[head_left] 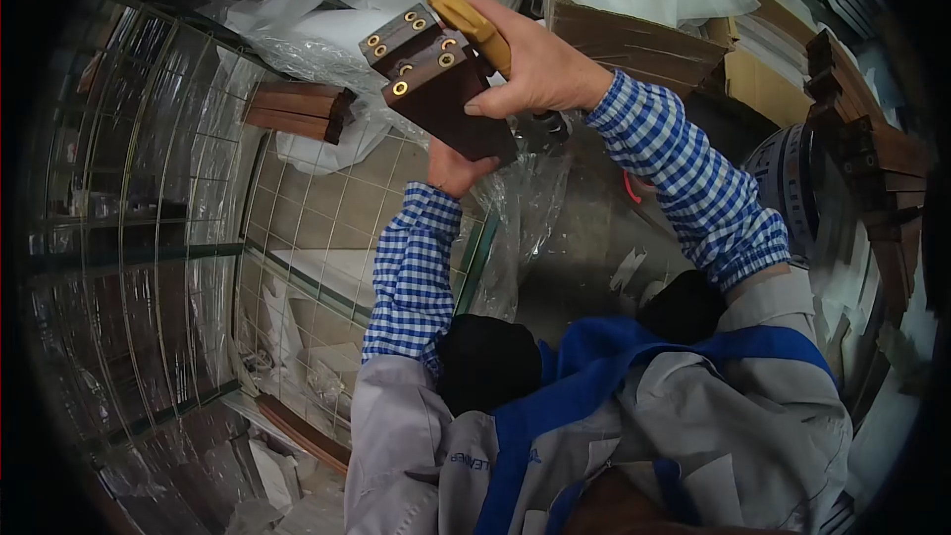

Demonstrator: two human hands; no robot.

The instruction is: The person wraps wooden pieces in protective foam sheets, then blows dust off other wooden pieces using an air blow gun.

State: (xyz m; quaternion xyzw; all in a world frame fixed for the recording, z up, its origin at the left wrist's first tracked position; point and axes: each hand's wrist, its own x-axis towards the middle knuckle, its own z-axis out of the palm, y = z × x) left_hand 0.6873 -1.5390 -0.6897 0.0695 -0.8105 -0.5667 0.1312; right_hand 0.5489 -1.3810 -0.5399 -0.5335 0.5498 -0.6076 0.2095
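Observation:
Two dark brown wooden pieces (441,104), side by side, are held up with their end faces toward me. Several brass-coloured threaded inserts are set in those ends. My left hand (456,170) is closed around the pieces from below, its fingers mostly hidden behind them. Closed around a yellow-handled tool (474,28) with a thin metal shaft, my right hand (540,61) also rests its thumb against the wood's side. The shaft runs up past the top edge of the view, so the tool's tip is hidden.
A wire mesh cage (327,203) stands left, with more brown wooden pieces (297,109) at its far edge. Clear plastic wrap (297,25) lies beyond. A cardboard box (634,40) with white foam sheets is at upper right; a bucket (783,178) and stacked wood (882,168) are at right.

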